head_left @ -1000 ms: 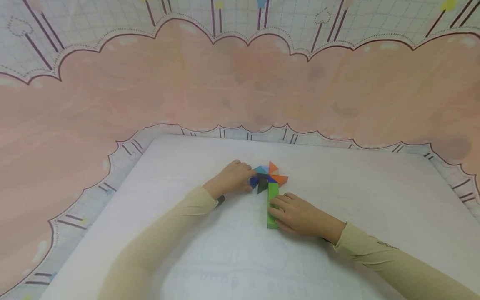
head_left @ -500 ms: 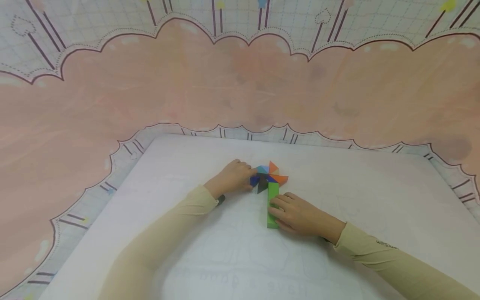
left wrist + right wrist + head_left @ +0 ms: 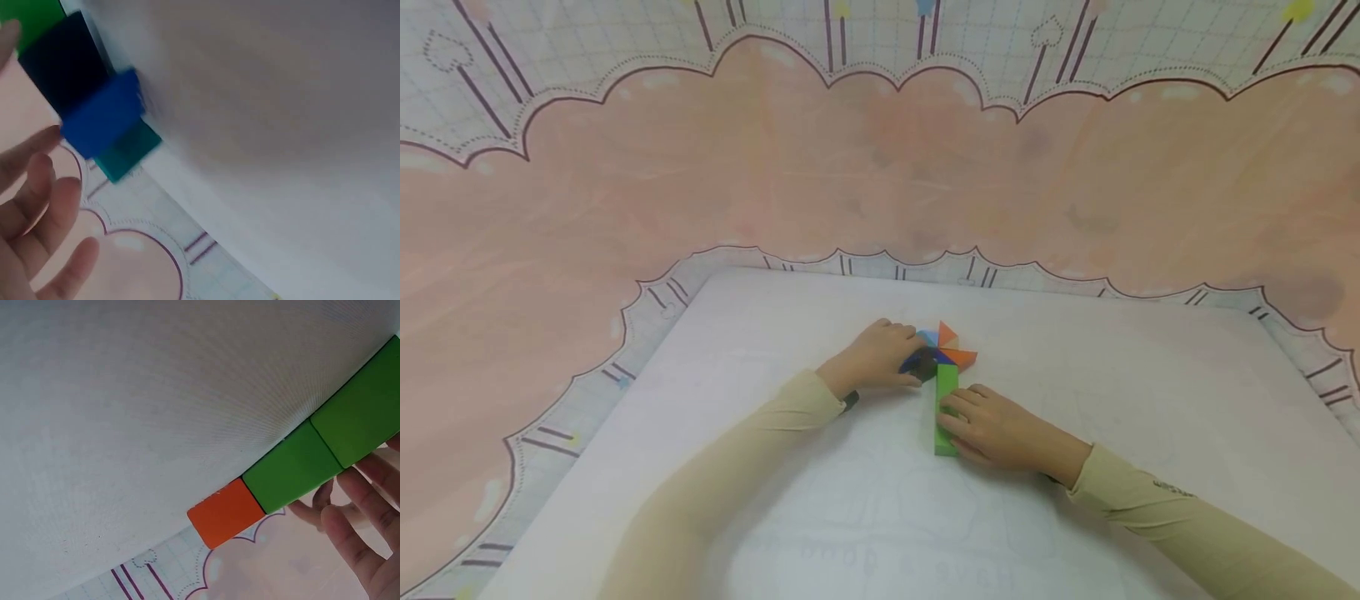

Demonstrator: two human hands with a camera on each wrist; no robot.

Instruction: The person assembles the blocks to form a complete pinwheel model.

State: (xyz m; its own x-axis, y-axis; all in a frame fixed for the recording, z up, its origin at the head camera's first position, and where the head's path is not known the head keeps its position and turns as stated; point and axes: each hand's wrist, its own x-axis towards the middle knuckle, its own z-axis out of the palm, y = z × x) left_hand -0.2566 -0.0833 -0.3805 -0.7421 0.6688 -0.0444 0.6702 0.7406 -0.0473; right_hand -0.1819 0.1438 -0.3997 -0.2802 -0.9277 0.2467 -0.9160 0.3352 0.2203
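Coloured building blocks lie in a pinwheel shape, with orange triangular blocks (image 3: 961,358), a light blue block (image 3: 929,338) and a dark block (image 3: 927,364). A stem of two green blocks (image 3: 946,379) runs toward the person. At the pinwheel's left side my left hand (image 3: 876,357) has its fingers spread, thumb apart from the others. In the left wrist view one fingertip touches the edge of a blue block (image 3: 103,115), which overlaps a black block (image 3: 65,62) and a teal block (image 3: 128,153). My right hand (image 3: 992,427) rests its loosely bent fingers on the green stem.
The blocks lie on a white table (image 3: 1112,375) with faint print on it. A pink and white patterned cloth backdrop (image 3: 880,167) rises behind the table's far edge and hangs along its sides.
My left hand has shifted a little to the right, over the blue and dark blocks, with its thumb moved out below them. My right hand and the green stem have stayed in place.
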